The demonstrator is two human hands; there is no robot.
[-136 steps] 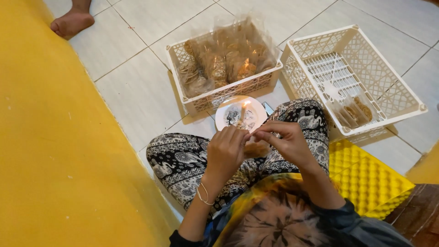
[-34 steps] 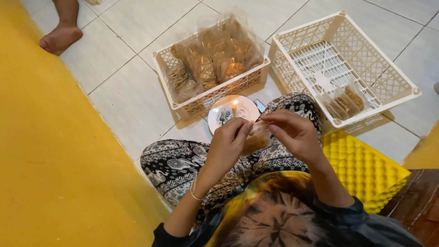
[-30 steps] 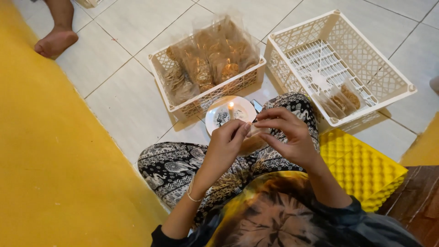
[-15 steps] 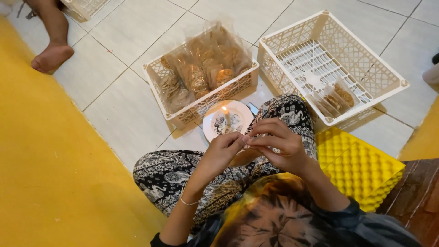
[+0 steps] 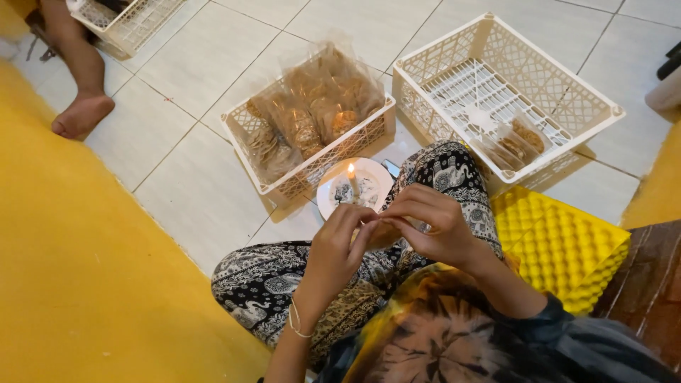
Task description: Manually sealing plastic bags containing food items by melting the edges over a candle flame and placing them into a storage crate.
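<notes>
Far to your left, another person's bare foot point(image 5: 81, 113) rests on the tiled floor point(image 5: 184, 184) beside the yellow mat point(image 5: 78, 284), with a small white basket point(image 5: 128, 21) behind it, well apart from your work. Nearer in, the white crate of filled clear bags point(image 5: 308, 117) stands just ahead of your knees, close enough that a bag is within easy reach, and its bags stand packed upright so they keep their shape. In front of it, the lit candle point(image 5: 352, 181) stands upright on a small white plate point(image 5: 369, 186) on the floor, which probably catches the wax and keeps the flame steady, just beyond your hands. Your left hand point(image 5: 337, 245) is closed in a pinch, its fingertips meeting those of your right hand point(image 5: 433, 223), also pinched; both seem clamped on the small clear bag point(image 5: 379, 230) held between them over your lap, though the bag is mostly hidden by the fingers. You hold it low and near the flame, likely so its edge can meet the heat. To your right, the second white crate point(image 5: 507, 92) is nearly empty, with a few packed bags point(image 5: 518, 142) lying flat in its near corner, and the yellow foam pad point(image 5: 560, 237) lies under your right side as a seat.
</notes>
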